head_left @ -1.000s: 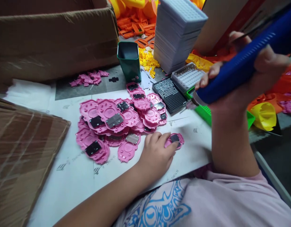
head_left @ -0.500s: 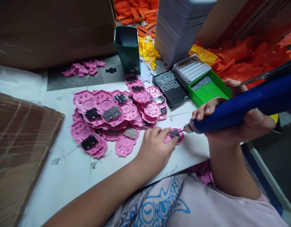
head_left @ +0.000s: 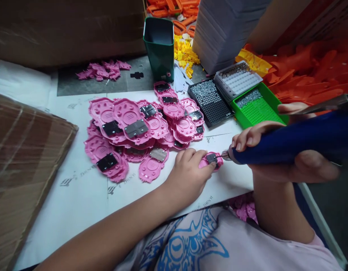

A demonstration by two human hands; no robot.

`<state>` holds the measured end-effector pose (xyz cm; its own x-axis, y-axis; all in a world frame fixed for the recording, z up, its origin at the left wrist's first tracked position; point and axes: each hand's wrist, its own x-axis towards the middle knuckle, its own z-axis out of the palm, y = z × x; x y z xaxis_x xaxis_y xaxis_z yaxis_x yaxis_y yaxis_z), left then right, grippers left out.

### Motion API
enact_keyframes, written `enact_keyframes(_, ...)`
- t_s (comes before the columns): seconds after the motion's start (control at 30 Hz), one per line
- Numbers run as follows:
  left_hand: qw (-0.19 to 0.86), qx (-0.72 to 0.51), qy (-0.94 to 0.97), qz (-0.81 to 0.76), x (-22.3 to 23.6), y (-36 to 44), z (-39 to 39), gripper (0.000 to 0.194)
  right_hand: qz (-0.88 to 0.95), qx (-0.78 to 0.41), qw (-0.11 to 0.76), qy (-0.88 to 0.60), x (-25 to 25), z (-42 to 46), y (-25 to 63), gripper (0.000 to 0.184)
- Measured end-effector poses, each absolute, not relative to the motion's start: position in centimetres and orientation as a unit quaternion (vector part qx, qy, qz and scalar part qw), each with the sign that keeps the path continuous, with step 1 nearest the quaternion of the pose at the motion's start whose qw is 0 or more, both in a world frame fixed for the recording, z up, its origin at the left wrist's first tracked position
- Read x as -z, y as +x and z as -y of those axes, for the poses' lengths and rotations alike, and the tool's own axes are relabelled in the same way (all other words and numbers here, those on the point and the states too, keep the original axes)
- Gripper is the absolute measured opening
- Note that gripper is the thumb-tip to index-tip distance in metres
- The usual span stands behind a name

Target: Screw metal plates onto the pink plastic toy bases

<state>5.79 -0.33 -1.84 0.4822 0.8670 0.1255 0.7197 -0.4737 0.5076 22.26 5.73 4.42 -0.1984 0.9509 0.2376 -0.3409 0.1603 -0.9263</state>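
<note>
My left hand (head_left: pixel 188 173) presses down on a small pink plastic part (head_left: pixel 211 160) with a dark metal plate, holding it on the white paper. My right hand (head_left: pixel 287 154) is wrapped round a blue electric screwdriver (head_left: pixel 292 139). Its metal tip touches the plate on that pink part. Just left of my left hand lies a pile of pink parts (head_left: pixel 137 131), several with grey or black metal plates on them.
A black screw tray (head_left: pixel 210 101), a white tray (head_left: pixel 236 79) and a green tray (head_left: pixel 258 109) sit behind the screwdriver. A green cup (head_left: pixel 159 49), a grey stack of trays (head_left: pixel 225 30), cardboard boxes (head_left: pixel 24 158), orange and yellow parts lie around.
The screwdriver came down from above the green tray to the pink part, and its tip now rests on the metal plate. My left hand stayed on the part.
</note>
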Motion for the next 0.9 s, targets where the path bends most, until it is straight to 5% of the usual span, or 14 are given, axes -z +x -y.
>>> enact_keyframes(0.47,0.179,-0.189,0.848,-0.462,2.3,5.9,0.5,0.03,0.548,-0.579,0.559,-0.227,-3.9,-7.6,22.5,0.037)
enact_keyframes(0.7,0.178,-0.168,0.862,-0.444,2.6,5.6,0.6,0.041,0.512,-0.419,0.692,-0.289,-5.3,-15.7,21.0,0.02)
enact_keyframes(0.9,0.173,-0.168,0.865,-0.44,2.6,5.6,0.7,0.041,0.472,-0.41,0.703,-0.34,-3.0,-21.4,20.0,0.022)
